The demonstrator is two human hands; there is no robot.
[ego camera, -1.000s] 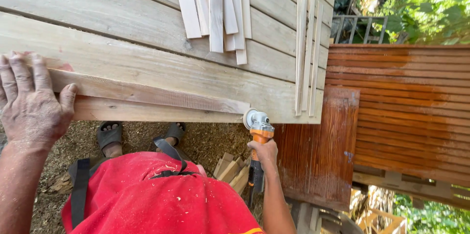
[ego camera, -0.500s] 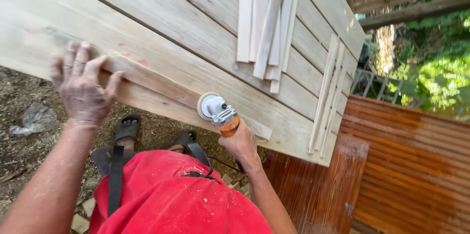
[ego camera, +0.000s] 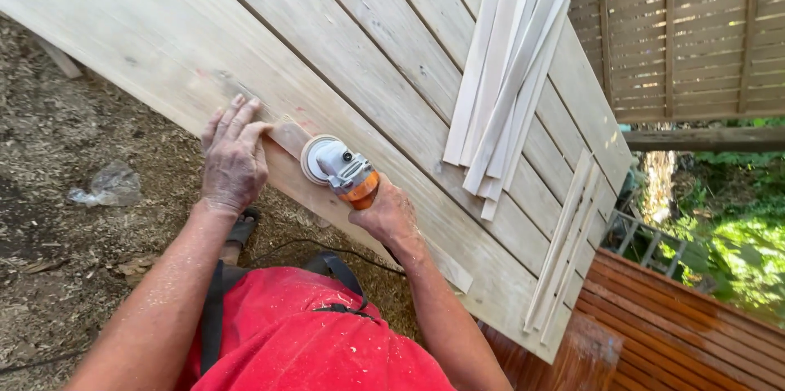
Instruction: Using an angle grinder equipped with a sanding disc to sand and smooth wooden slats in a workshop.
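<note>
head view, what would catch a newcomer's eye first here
The orange and grey angle grinder stands out mid-frame, its disc against a narrow wooden strip at the near edge of the pale plank table. The right hand holds the grinder while the left hand presses flat on the strip just beside it. Further right, a fanned pile of thin slats lies on the table.

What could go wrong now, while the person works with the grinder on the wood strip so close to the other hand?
The left hand presses the wood strip right beside the disc of the angle grinder; a slip could likely cut the fingers. The right hand alone holds the grinder, so a kick may be hard to control. Its cable runs near the person's feet.
</note>
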